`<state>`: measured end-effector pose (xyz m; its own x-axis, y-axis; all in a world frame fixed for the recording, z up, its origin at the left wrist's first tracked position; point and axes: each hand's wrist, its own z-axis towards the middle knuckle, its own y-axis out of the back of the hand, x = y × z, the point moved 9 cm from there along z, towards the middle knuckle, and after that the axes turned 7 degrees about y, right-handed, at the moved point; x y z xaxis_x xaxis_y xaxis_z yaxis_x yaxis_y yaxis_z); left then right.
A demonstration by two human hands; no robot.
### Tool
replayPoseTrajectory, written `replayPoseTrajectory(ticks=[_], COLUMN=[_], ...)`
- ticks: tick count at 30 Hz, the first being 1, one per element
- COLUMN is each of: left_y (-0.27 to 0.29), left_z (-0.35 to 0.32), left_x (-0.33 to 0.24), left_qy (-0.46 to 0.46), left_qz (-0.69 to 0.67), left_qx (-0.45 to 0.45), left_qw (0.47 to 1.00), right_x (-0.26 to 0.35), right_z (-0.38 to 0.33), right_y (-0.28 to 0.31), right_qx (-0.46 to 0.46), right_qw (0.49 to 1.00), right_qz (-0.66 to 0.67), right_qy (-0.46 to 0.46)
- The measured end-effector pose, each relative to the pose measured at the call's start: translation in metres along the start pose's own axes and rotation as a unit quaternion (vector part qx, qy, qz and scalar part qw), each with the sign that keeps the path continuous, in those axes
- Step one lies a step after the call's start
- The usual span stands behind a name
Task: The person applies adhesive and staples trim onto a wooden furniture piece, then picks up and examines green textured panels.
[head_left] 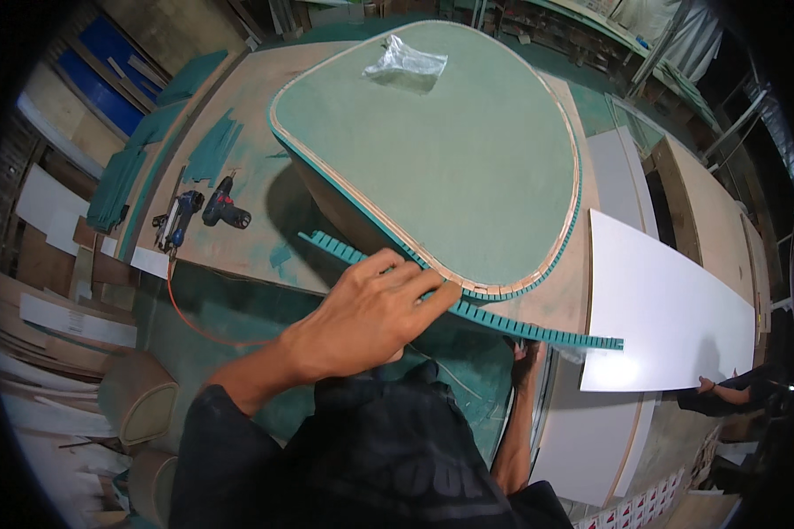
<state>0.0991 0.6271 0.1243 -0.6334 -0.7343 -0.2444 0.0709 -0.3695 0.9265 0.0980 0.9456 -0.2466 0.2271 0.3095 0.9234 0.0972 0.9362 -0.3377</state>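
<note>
A long teal strip with close-set slots (pixel 538 332) runs slantwise in front of a large rounded panel (pixel 432 150). My left hand (pixel 379 304) has its fingers closed over the strip's middle, right at the panel's near edge. Pale wood edging and a similar slotted band line the panel's rim. Under the strip's right part is my right hand (pixel 527 354); its fingers are mostly hidden, and I cannot make out whether it holds anything. A crumpled clear plastic bag (pixel 408 63) lies on top of the panel.
A cordless drill (pixel 227 204) and an air tool (pixel 181 218) with an orange hose (pixel 185 317) lie on the worktable (pixel 247 256) at left. At right, another person's hand (pixel 706 385) touches a white sheet (pixel 666 309). Boards and offcuts line the left side.
</note>
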Motion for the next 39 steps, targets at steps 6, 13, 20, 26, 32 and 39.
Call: replayPoseTrajectory(ticks=[6, 13, 20, 26, 32, 39], left_y=[-0.007, -0.007, -0.005, -0.026, -0.026, -0.066], left_z=[-0.005, -0.019, -0.019, -0.009, -0.024, -0.104], left_x=[0.015, 0.021, 0.033, 0.052, 0.054, 0.149], left_qy=[0.032, 0.027, -0.005, -0.034, -0.03, 0.389], left_qz=[-0.001, -0.035, -0.079, -0.123, -0.039, -0.185], left_qx=[-0.105, -0.107, -0.104, -0.074, -0.172, -0.398], left_qw=[0.994, 0.993, 0.991, 0.989, 0.984, 0.81], right_x=[0.008, 0.016, 0.001, -0.019, -0.029, -0.057], right_z=[-0.017, -0.038, -0.046, -0.034, -0.025, -0.037], right_y=[0.003, -0.008, 0.0, 0.004, 0.004, 0.046], right_qx=[-0.097, -0.108, -0.089, -0.065, -0.073, -0.115], right_qw=[0.992, 0.992, 0.992, 0.996, 0.995, 0.99], right_qz=[0.032, 0.028, -0.007, 0.016, 0.025, -0.013], right_qy=[-0.072, -0.066, -0.087, -0.052, -0.055, -0.076])
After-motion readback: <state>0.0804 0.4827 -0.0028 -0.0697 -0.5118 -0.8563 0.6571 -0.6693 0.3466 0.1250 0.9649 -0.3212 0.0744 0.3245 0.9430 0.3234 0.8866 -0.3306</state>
